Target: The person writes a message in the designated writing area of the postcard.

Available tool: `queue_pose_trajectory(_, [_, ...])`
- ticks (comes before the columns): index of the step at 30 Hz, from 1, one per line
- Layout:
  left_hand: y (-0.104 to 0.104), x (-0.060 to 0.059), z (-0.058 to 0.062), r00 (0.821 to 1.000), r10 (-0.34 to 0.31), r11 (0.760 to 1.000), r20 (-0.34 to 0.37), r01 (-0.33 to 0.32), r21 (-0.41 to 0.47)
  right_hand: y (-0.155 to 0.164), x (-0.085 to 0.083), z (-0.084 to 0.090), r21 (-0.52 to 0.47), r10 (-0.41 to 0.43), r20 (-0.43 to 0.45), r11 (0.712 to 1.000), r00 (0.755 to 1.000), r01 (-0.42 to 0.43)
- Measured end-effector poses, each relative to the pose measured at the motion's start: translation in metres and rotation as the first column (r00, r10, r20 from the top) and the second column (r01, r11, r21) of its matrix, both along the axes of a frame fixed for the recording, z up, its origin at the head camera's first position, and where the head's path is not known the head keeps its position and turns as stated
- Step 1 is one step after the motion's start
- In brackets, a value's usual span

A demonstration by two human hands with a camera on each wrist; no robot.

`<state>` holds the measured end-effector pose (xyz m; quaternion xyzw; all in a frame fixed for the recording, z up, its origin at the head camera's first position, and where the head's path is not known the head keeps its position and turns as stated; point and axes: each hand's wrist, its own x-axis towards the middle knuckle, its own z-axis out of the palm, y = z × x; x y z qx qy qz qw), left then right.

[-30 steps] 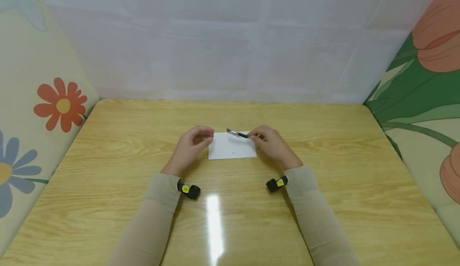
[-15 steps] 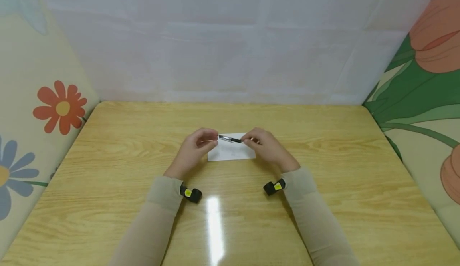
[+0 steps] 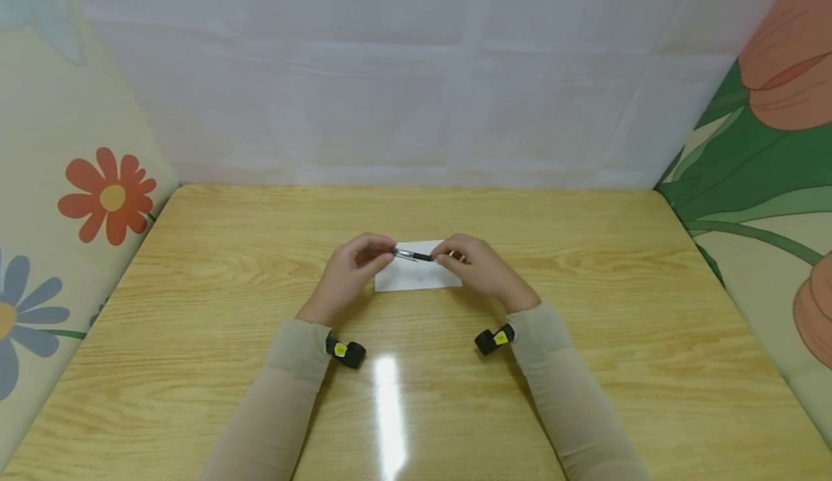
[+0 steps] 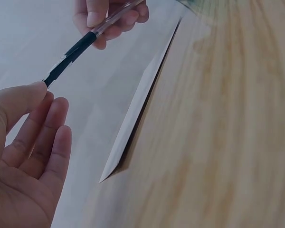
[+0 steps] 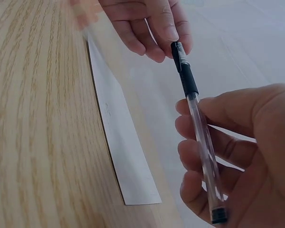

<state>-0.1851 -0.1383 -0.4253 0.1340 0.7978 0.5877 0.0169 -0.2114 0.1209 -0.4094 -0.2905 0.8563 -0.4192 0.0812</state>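
A clear-barrelled pen (image 3: 413, 255) with a black grip is held level between both hands, just above a white paper card (image 3: 419, 279) lying flat on the wooden table (image 3: 585, 336). My right hand (image 3: 445, 256) grips the clear barrel (image 5: 204, 142) between thumb and curled fingers. My left hand (image 3: 385, 250) pinches the pen's black tip end (image 4: 50, 80) with the thumb and a fingertip, its other fingers (image 4: 52, 128) loosely extended. The card's edge (image 4: 137, 109) shows below the pen in both wrist views (image 5: 118, 142).
A white wall (image 3: 416, 69) closes the table's far side. Flower-patterned panels stand at the left (image 3: 97, 192) and right (image 3: 767, 141). A light glare (image 3: 388, 394) lies on the table between the forearms.
The right hand has carried the pen leftward and lower over the card. The left hand has come in and taken hold of its tip end. Both hands are now closer together.
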Motion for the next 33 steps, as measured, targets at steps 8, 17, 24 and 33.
queue_pose_trajectory(8, [-0.0012, -0.0001, 0.0000, 1.000, 0.010, 1.000, 0.002, -0.010, -0.009, 0.0000, 0.0007, 0.0007, -0.002, -0.003, 0.002, 1.000, 1.000, 0.003])
queue_pose_trajectory(17, [-0.0029, -0.0006, -0.0023, 1.000, 0.019, 1.000, -0.010, -0.019, 0.010, 0.0012, 0.0001, 0.0007, 0.005, -0.021, 0.028, 1.000, 0.999, 0.021])
queue_pose_trajectory(24, [-0.0065, 0.0001, -0.0023, 0.998, 0.049, 0.997, 0.039, -0.051, 0.053, 0.0037, 0.0001, 0.0003, -0.013, -0.041, 0.041, 0.999, 0.998, 0.042])
queue_pose_trajectory(33, [-0.0070, -0.0019, -0.0033, 0.994, 0.081, 0.977, 0.072, -0.094, 0.191, 0.0063, -0.0005, -0.0004, -0.156, -0.105, 0.071, 0.981, 0.992, 0.115])
